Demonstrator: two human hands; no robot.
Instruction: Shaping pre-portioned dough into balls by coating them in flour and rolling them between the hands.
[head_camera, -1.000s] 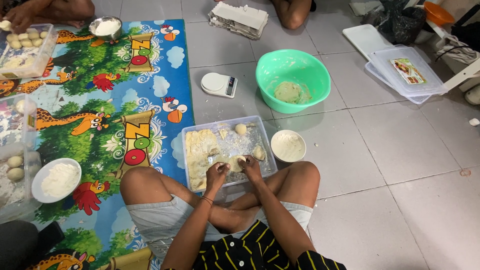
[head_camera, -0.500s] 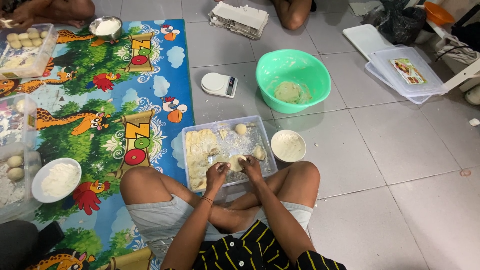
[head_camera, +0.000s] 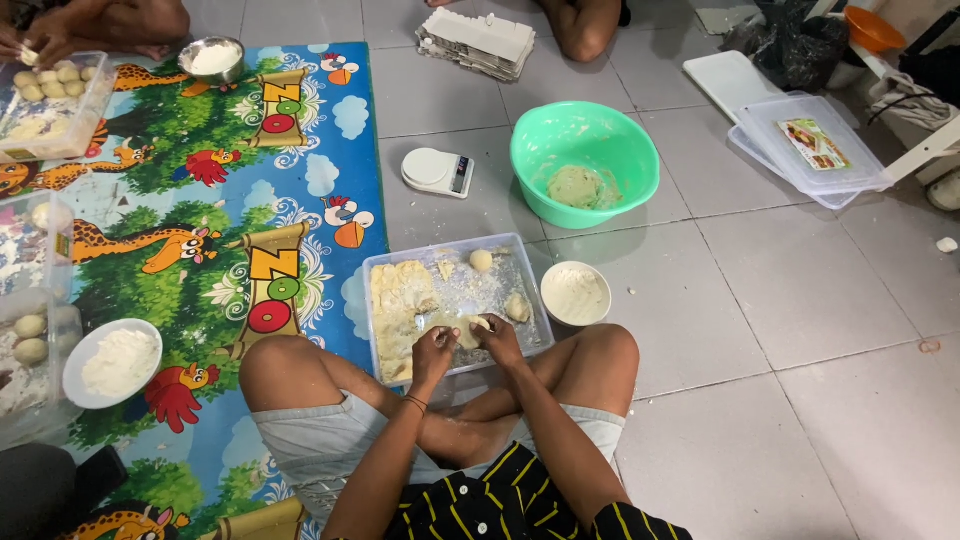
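**Dough shaping under way over the tray**

The person sits cross-legged on the tiled floor (head_camera: 760, 330) with a clear plastic tray (head_camera: 388, 262) just in front of the knees. Both hands meet over the near edge of that tray. The left hand (head_camera: 434, 349) and the right hand (head_camera: 497, 338) are curled inward around a small dough piece (head_camera: 468, 328), fingers bent and pressing it from either side, so each hand is closed on the same lump rather than spread flat.

As a judgement of progress, the work looks partly done. Two formed dough balls already lie in the tray, one near the far wall (head_camera: 481, 260) and one at the right side (head_camera: 517, 307), while a flattened sheet of dough (head_camera: 400, 300) takes up the tray's left half. A larger dough mass (head_camera: 577, 186) sits in the green bowl (head_camera: 540, 140) beyond the tray, so a good deal of material seems left to portion.

A small white bowl of flour (head_camera: 575, 294) stands just beside the tray on the right, and a kitchen scale (head_camera: 438, 171) lies near the green bowl. Both forearms angle in from the lap, wrists low, elbows tucked near the knees. Another person's hands work at a second tray of dough balls (head_camera: 45, 95) on the colourful play mat (head_camera: 200, 200).
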